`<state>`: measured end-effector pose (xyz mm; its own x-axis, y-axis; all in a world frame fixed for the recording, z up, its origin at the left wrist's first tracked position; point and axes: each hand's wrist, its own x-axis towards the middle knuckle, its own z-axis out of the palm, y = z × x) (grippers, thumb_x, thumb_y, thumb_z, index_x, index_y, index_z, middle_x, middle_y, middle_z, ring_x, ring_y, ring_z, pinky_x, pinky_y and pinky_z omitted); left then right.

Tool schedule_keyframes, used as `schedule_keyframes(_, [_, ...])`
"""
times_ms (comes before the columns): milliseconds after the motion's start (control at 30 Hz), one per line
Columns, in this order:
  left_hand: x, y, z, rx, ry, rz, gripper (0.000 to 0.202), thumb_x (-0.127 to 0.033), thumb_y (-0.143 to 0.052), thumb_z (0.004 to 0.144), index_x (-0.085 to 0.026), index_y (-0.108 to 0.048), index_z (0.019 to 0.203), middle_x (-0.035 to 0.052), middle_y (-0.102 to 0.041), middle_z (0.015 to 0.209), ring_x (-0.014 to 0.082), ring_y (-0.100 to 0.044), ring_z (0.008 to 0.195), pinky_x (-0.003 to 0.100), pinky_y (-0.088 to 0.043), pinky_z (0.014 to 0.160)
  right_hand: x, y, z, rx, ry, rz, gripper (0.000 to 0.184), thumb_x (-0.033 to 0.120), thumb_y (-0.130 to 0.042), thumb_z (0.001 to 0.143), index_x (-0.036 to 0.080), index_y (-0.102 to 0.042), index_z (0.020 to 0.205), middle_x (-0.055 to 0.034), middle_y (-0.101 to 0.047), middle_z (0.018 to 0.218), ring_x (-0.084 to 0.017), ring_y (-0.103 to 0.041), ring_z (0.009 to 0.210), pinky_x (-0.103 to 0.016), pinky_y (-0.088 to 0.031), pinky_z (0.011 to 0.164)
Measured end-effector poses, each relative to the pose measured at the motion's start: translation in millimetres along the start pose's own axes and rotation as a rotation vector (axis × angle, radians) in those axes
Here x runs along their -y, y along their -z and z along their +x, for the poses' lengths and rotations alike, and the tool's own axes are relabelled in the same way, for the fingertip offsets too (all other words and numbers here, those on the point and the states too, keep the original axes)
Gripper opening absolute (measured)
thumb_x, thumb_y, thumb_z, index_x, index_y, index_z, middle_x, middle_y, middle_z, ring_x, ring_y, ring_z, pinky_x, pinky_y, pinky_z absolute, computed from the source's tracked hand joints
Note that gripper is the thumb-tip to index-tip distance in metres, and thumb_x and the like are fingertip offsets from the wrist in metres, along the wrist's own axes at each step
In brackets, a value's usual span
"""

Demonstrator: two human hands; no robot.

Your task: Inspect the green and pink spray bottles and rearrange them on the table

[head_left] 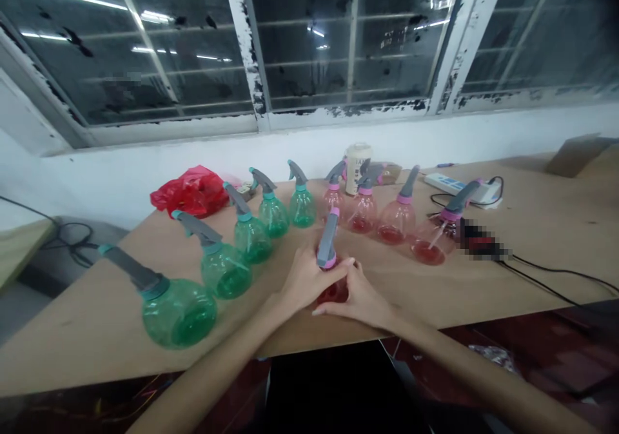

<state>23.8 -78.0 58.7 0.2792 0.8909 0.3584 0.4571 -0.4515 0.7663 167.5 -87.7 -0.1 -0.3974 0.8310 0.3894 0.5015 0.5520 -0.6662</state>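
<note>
A pink spray bottle (329, 239) with a grey trigger head and pink nozzle stands upright near the table's front edge, in front of me. My left hand (307, 278) is wrapped round its upper left side, just below the collar. Around the right side of the bottle curls my right hand (365, 297), its thumb low across the front. Between the hands a little of the red-tinted body shows; most of it is hidden. Green spray bottles (178, 315) form a slanting row to the left. Several more pink spray bottles (396, 220) line up on the right.
On the brown table (290, 344), a red plastic bag (191, 191) lies at the back left. A pale can (358, 168) stands by the wall. To the right are a white power strip (461, 189), black cables (546, 289) and a cardboard box (578, 153).
</note>
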Motion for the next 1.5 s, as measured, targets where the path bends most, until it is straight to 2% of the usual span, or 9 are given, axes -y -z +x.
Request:
schedule_keyframes(100, [5, 1.5, 5, -0.057, 0.036, -0.037, 0.026, -0.04, -0.061, 0.077, -0.02, -0.062, 0.093, 0.0005, -0.064, 0.073, 0.0167, -0.061, 0.067, 0.031, -0.051, 0.066, -1, -4, 7, 0.012, -0.004, -0.004, 0.078, 0.059, -0.07, 0.06, 0.021, -0.04, 0.12, -0.0121, -0.051, 0.119, -0.033, -0.044, 0.117, -0.055, -0.033, 0.099])
schedule_keyframes(200, [6, 5.2, 11, -0.132, 0.01, -0.037, 0.033, -0.031, -0.062, 0.075, -0.021, -0.06, 0.106, 0.0019, -0.066, 0.083, 0.0188, -0.063, 0.078, 0.032, -0.051, 0.074, 0, -4, 14, 0.039, -0.005, 0.001, 0.085, 0.061, -0.07, 0.059, 0.021, -0.035, 0.126, -0.0134, -0.048, 0.124, -0.033, -0.042, 0.12, -0.055, -0.031, 0.1])
schedule_keyframes(367, [5, 14.0, 19, -0.119, -0.033, -0.129, 0.046, -0.017, -0.056, 0.071, -0.023, -0.056, 0.117, 0.003, -0.067, 0.098, 0.0199, -0.063, 0.094, 0.035, -0.049, 0.086, -6, 11, 22, 0.155, -0.009, 0.036, 0.101, 0.063, -0.073, 0.053, 0.021, -0.031, 0.135, -0.014, -0.044, 0.132, -0.036, -0.037, 0.126, -0.056, -0.035, 0.099])
schedule_keyframes(467, [7, 20.0, 24, -0.138, 0.021, -0.27, 0.049, -0.018, -0.057, 0.071, -0.023, -0.056, 0.119, 0.0042, -0.065, 0.111, 0.0209, -0.062, 0.101, 0.037, -0.047, 0.092, -17, 27, 28, 0.152, -0.026, 0.105, 0.073, 0.058, -0.062, 0.072, 0.027, -0.037, 0.133, -0.0094, -0.05, 0.131, -0.03, -0.043, 0.124, -0.053, -0.035, 0.101])
schedule_keyframes(567, [12, 24.8, 28, -0.15, 0.148, -0.457, 0.05, -0.023, -0.059, 0.071, -0.02, -0.055, 0.121, 0.0067, -0.064, 0.116, 0.0237, -0.062, 0.101, 0.04, -0.047, 0.092, -37, 40, 39, -0.004, -0.056, 0.161, 0.035, 0.048, -0.047, 0.087, 0.027, -0.055, 0.115, -0.004, -0.06, 0.12, -0.022, -0.055, 0.113, -0.046, -0.038, 0.1])
schedule_keyframes(733, [24, 25.7, 31, -0.073, 0.245, -0.776, 0.053, -0.021, -0.058, 0.07, -0.014, -0.055, 0.123, 0.0109, -0.063, 0.119, 0.0292, -0.059, 0.108, 0.044, -0.048, 0.091, -71, 37, 56, -0.107, -0.026, 0.067, 0.021, 0.036, -0.051, 0.088, 0.022, -0.064, 0.093, -0.003, -0.069, 0.099, -0.019, -0.063, 0.094, -0.038, -0.047, 0.089])
schedule_keyframes(967, [34, 12.2, 26, -0.003, 0.453, -1.022, 0.038, -0.019, -0.056, 0.077, -0.015, -0.06, 0.115, 0.0104, -0.066, 0.115, 0.0271, -0.059, 0.11, 0.042, -0.048, 0.093, -77, 17, 63, 0.019, 0.176, -0.176, 0.022, 0.022, -0.048, 0.087, 0.017, -0.062, 0.104, -0.0081, -0.066, 0.11, -0.021, -0.061, 0.103, -0.038, -0.046, 0.092])
schedule_keyframes(1300, [28, 5.8, 23, 0.05, 0.576, -1.126, 0.025, -0.02, -0.053, 0.083, -0.009, -0.063, 0.104, 0.0146, -0.066, 0.11, 0.0267, -0.061, 0.107, 0.037, -0.048, 0.09, -91, 11, 64, 0.013, 0.202, -0.163, 0.031, 0.019, -0.051, 0.084, 0.019, -0.056, 0.115, -0.01, -0.062, 0.118, -0.022, -0.055, 0.113, -0.041, -0.044, 0.095])
schedule_keyframes(1500, [26, -3.0, 19, 0.131, 0.63, -1.144, 0.022, -0.024, -0.051, 0.086, -0.009, -0.065, 0.093, 0.0119, -0.069, 0.087, 0.0215, -0.067, 0.082, 0.029, -0.052, 0.071, -88, 18, 65, 0.089, 0.18, -0.17, 0.03, 0.019, -0.051, 0.084, 0.016, -0.057, 0.114, -0.0112, -0.062, 0.117, -0.023, -0.058, 0.108, -0.039, -0.047, 0.091])
